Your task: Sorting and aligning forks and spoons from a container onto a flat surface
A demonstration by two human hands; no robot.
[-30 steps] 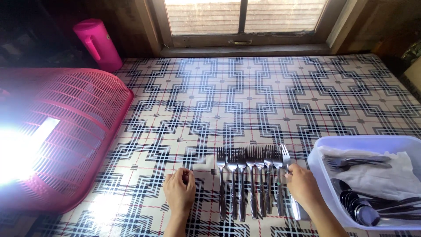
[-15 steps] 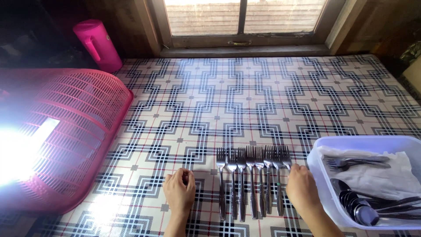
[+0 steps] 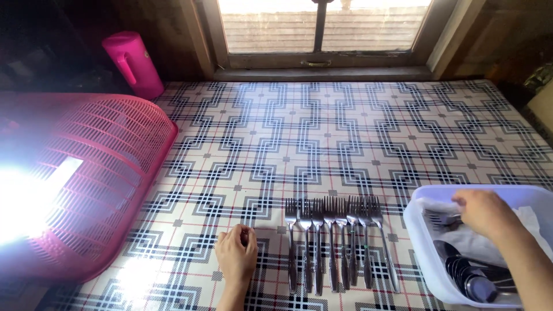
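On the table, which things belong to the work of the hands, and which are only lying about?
In use:
- row of forks
- plastic tub with forks and spoons
- right hand, reaching into the tub
- left hand, resting on the table

Lying about:
- pink basket
- pink jug

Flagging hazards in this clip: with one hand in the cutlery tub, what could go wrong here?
The right hand reaches among dark metal forks in the translucent plastic tub; the tines could prick it. The tub sits at the table's near edge and might tip. The withdrawing arm could disturb the row of steel forks.
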